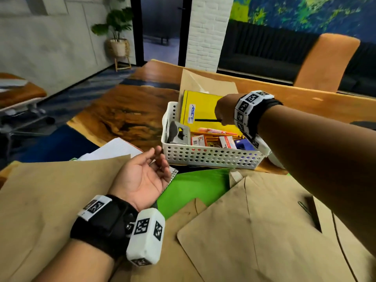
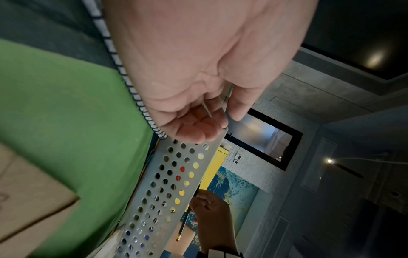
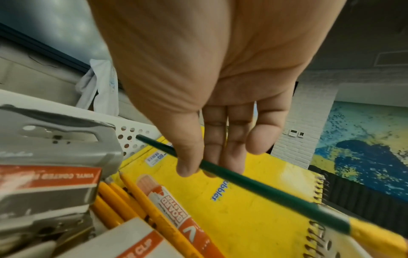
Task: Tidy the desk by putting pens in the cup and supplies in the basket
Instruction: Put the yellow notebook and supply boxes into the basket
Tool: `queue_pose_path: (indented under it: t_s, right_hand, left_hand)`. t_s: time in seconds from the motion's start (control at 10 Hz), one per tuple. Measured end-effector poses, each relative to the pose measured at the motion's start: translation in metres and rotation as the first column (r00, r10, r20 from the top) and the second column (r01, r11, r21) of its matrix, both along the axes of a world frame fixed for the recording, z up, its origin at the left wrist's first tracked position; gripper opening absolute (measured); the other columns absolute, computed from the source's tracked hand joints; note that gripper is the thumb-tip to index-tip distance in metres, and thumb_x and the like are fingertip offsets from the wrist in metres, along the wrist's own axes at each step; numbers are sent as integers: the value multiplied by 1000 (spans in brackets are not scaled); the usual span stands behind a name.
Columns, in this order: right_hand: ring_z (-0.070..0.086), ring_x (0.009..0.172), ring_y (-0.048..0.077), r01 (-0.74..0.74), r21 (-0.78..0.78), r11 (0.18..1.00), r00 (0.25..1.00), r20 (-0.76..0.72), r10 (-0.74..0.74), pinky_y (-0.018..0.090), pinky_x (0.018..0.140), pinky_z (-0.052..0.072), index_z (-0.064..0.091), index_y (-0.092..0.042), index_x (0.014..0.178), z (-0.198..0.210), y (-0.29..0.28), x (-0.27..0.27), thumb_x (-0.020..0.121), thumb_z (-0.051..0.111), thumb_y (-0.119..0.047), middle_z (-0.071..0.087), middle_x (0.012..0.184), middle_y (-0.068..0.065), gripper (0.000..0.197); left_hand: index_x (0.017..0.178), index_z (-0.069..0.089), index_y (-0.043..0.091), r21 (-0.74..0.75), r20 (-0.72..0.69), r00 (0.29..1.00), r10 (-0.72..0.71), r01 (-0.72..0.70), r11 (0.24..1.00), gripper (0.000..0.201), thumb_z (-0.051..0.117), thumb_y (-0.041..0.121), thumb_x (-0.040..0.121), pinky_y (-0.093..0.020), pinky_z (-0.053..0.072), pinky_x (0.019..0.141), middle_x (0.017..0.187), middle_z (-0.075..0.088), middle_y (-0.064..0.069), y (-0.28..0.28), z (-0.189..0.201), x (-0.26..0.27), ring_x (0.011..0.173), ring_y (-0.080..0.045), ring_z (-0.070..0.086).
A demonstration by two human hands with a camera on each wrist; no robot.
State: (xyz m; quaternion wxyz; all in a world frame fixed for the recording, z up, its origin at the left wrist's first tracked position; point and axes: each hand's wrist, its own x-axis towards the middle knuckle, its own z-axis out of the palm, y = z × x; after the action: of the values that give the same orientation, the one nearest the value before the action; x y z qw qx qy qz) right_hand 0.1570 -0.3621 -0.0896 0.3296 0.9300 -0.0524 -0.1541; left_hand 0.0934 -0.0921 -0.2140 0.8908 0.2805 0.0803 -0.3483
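The right hand (image 1: 223, 112) is pinching a green pencil (image 3: 253, 181) above the basket (image 1: 211, 157) at frame centre (left hand (image 1: 142, 176) lying relaxed, holding nothing), probably needing lowering, then release.

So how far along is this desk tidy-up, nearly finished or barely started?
Partly done. The white basket already holds yellow pencils, a marker, a yellow notebook and small boxes. The right hand pinches a green pencil above it; the left hand holds nothing. Brown envelopes and a green folder remain outside. No pen cup shows.
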Motion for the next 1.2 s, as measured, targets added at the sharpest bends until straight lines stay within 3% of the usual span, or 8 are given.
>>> queue_pose_path:
  t_s: [0.2,0.3,0.5,0.7,0.8,0.9,1.1,1.2]
  right_hand:
    - [59,116,32,-35,230,973,986,166,-3,39,92,49,58,-20,135,20,13,-47,88,69,-47,63,130,6,55]
    - [63,104,30,-155,388,909,969,237,64,39,90,52,66,-26,119,29,36,-103,88,70,-35,68,116,1,33]
    - [66,96,32,212,249,945,970,-171,-172,32,78,49,70,-11,113,10,15,-203,93,60,-15,70,107,13,23]
    - [58,85,19,342,230,911,929,-228,-292,29,75,48,70,-22,109,-30,-60,-244,88,68,-40,65,95,-4,27]
    - [62,92,22,343,216,914,933,-194,-304,31,82,55,69,-22,101,-44,-66,-250,91,62,-36,69,103,1,19]
    - [63,94,27,340,216,915,934,-193,-301,29,74,49,70,-17,108,-54,-63,-246,93,55,-35,67,102,5,28]
    - [64,80,24,353,270,896,934,-162,-319,33,76,58,61,-23,88,-58,-55,-231,83,61,-51,63,84,0,28]
    - [62,85,23,339,312,888,939,-166,-300,32,78,56,61,-23,99,-54,-52,-226,84,63,-43,61,91,-2,25]
  left_hand:
    - [96,67,16,22,12,1000,-1,0,1000,18,52,25,99,-24,52,62,82,62,-1,1,5,1,74,-12,59]
    - [93,68,16,52,40,999,-10,8,999,19,53,26,98,-24,50,64,82,63,0,2,5,-3,73,-12,59]
    - [92,68,17,76,60,998,-17,12,997,17,54,25,97,-23,51,67,82,63,1,1,2,-2,74,-10,61]
    - [91,68,16,90,75,997,-20,13,996,39,81,18,54,-25,55,66,83,64,1,1,2,-2,75,-10,65]
    - [93,67,16,118,71,997,4,-12,993,18,68,21,76,-24,55,65,84,64,1,-1,3,-4,76,-9,64]
    - [94,66,16,130,76,997,23,-33,991,16,63,21,80,-24,55,64,84,64,1,-3,3,-6,76,-9,63]
    - [98,66,15,126,60,998,35,-42,991,15,52,22,99,-25,55,63,86,64,-1,-2,2,-5,79,-10,62]
    - [99,66,16,113,49,999,20,-25,993,16,52,23,100,-25,56,64,87,64,-1,-2,2,-4,79,-10,62]
